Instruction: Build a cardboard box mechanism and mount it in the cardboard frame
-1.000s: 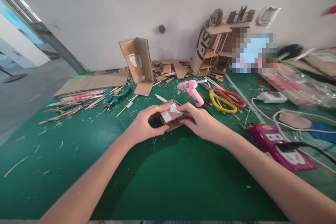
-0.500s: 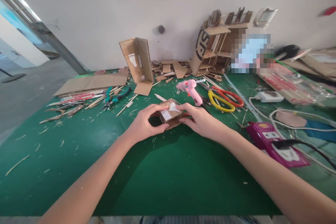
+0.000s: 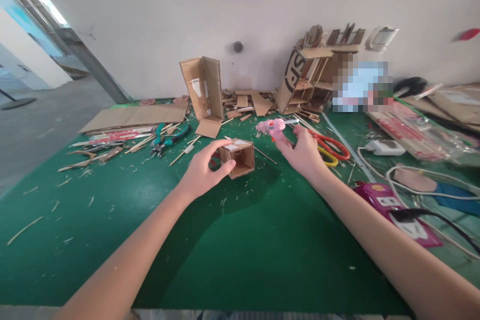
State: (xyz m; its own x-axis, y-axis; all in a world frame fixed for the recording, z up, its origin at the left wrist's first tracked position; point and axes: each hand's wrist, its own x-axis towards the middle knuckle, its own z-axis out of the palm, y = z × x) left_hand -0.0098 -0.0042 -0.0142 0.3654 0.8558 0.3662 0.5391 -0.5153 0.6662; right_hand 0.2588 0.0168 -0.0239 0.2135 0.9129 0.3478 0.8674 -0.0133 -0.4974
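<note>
My left hand (image 3: 204,170) grips a small cardboard box (image 3: 243,161) between thumb and fingers, just above the green tabletop. The box is tilted so that its hollow open end faces right and towards me, and a white label patch shows on its top. To the right, my right hand (image 3: 305,152) closes round the handle of a pink hot glue gun (image 3: 275,126), with the thumb on the near side. A pale glue stick juts from the gun's back end, while its nozzle points left. The handle is mostly hidden behind my hand.
Scissors with red and yellow handles (image 3: 333,146) lie beside my right forearm. A purple power strip (image 3: 386,205) with cables is at the right. Teal-handled pliers (image 3: 176,136) and sticks lie left. Behind stand a folded cardboard piece (image 3: 212,85) and a cardboard shelf (image 3: 294,80).
My right hand has let go of the small box and moved right to the glue gun's handle. My left hand keeps the box, now turned with its open end showing.
</note>
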